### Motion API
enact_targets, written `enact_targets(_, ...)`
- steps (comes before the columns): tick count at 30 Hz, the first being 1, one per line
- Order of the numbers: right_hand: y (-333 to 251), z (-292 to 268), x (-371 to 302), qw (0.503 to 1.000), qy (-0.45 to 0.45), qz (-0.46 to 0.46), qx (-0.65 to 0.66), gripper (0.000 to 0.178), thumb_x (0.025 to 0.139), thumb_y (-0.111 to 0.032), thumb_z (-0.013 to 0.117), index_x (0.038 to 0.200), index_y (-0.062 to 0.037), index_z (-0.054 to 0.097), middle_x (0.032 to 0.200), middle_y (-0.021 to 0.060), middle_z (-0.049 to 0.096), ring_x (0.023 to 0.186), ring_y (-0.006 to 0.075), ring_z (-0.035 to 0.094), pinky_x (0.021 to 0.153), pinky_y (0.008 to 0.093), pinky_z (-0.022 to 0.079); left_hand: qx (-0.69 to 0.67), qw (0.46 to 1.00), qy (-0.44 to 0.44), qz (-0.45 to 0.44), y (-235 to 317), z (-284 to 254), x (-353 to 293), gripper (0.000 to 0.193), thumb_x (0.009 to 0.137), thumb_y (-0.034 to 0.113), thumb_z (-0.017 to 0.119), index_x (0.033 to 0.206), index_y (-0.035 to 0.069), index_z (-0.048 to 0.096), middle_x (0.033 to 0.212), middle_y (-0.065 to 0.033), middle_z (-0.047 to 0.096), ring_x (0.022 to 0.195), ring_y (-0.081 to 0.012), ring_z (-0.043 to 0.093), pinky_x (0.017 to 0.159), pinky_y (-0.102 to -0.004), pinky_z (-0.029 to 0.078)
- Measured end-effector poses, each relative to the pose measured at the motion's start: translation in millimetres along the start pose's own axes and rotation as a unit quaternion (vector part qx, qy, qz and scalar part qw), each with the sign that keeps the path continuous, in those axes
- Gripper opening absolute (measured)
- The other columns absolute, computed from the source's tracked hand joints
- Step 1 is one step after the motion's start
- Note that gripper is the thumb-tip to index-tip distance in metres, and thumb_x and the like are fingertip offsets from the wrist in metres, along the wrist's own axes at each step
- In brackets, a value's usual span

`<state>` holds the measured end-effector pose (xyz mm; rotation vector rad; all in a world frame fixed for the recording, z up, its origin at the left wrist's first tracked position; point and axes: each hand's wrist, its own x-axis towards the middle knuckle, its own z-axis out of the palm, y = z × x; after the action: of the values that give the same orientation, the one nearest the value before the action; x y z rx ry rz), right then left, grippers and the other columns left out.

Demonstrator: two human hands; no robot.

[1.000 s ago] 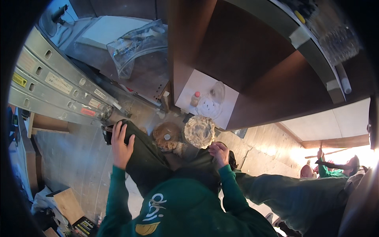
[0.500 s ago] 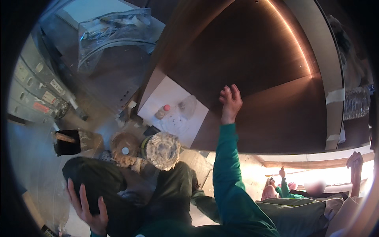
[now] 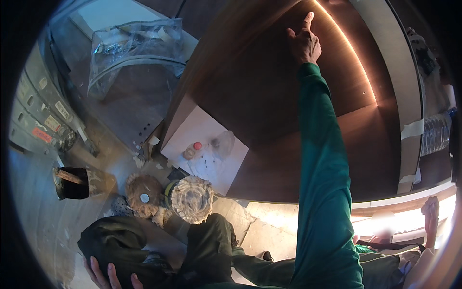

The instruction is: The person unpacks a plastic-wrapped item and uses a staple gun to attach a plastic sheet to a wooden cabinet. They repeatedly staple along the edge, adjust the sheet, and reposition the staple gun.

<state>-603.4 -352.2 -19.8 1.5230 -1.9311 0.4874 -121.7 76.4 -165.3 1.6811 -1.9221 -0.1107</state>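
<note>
My right hand [image 3: 306, 44] reaches deep into a dark brown wood-grain cabinet [image 3: 269, 91]. Its index finger is stretched out and its thumb stands apart, near the glowing light strip [image 3: 353, 50]; whether the fingertip touches the panel I cannot tell. Nothing shows in this hand, though its other fingers are partly hidden. At the lower left, my left hand [image 3: 111, 278] rests against my dark trouser knee [image 3: 113, 238], fingers apart and empty. Between the cabinet and my knees lies a white board [image 3: 219, 171], holding a small red-capped bottle [image 3: 190, 151] and a clear plastic piece [image 3: 224, 144].
A dark square bucket [image 3: 72, 185], a round brown item [image 3: 144, 196] and a plastic-wrapped tub [image 3: 191, 200] stand before my knees. A grey ladder [image 3: 38, 115] leans at left, near a clear plastic bag [image 3: 137, 48]. Another hand [image 3: 429, 212] shows at lower right.
My right hand has moved up and farther into the cabinet, toward the light strip, and its index finger now points out. My left hand has dropped lower in the view.
</note>
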Motion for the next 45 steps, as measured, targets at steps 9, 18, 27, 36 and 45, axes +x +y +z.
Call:
enact_targets(9, 89, 10, -72, 0.977, 0.173, 0.124, -0.007, 0.083, 0.088, -0.048, 0.051, 0.152, -0.0093, 0.015, 0.120, 0.0221, 0.062, 0.097, 0.0410, 0.065, 0.089, 0.0453, 0.050, -0.017, 1.000, 0.002, 0.004, 1, -1, -7, 0.051, 0.077, 0.028, 0.074, 0.123, 0.010, 0.061, 0.137, -0.0261, 0.047, 0.125, -0.0525, 0.041, 0.101, -0.0633, 0.034)
enact_targets(18, 139, -40, -83, 0.941, 0.095, 0.323, -0.037, 0.084, 0.091, -0.057, 0.040, 0.151, -0.0047, 0.011, 0.118, 0.0275, 0.061, 0.102, 0.0470, 0.061, 0.096, 0.0484, 0.046, -0.039, 0.999, -0.010, 0.006, -10, -2, -4, 0.049, 0.075, 0.031, 0.075, 0.118, 0.009, 0.064, 0.136, -0.0256, 0.047, 0.125, -0.0511, 0.042, 0.101, -0.0620, 0.035)
enact_targets(27, 120, -40, -84, 0.920, 0.126, 0.327, 0.178, 0.083, 0.091, -0.041, 0.053, 0.153, -0.0141, 0.005, 0.094, 0.0257, 0.067, 0.062, 0.0304, 0.067, 0.065, 0.0358, 0.057, -0.054, 0.998, -0.012, 0.021, -14, 3, 15, 0.050, 0.075, 0.029, 0.075, 0.119, 0.008, 0.064, 0.136, -0.0259, 0.048, 0.122, -0.0508, 0.045, 0.100, -0.0610, 0.036)
enact_targets(36, 47, 21, -43, 0.983, 0.114, -0.072, -0.124, 0.072, 0.093, -0.046, 0.045, 0.147, -0.0036, 0.024, 0.121, 0.0310, 0.057, 0.099, 0.0418, 0.063, 0.089, 0.0439, 0.049, -0.108, 0.992, -0.061, 0.018, -33, 2, 1, 0.049, 0.070, 0.021, 0.071, 0.114, 0.004, 0.057, 0.138, -0.0280, 0.041, 0.126, -0.0599, 0.034, 0.101, -0.0696, 0.028)
enact_targets(45, -33, 38, -175, 0.959, -0.136, -0.045, 0.243, 0.044, 0.089, -0.030, 0.065, 0.123, -0.0021, 0.061, 0.098, 0.0163, 0.070, 0.083, 0.0239, 0.066, 0.072, 0.0380, 0.052, -0.140, 0.990, 0.001, 0.011, -30, -10, 4, 0.048, 0.062, 0.023, 0.077, 0.109, 0.012, 0.068, 0.133, -0.0137, 0.052, 0.122, -0.0501, 0.044, 0.101, -0.0565, 0.041)
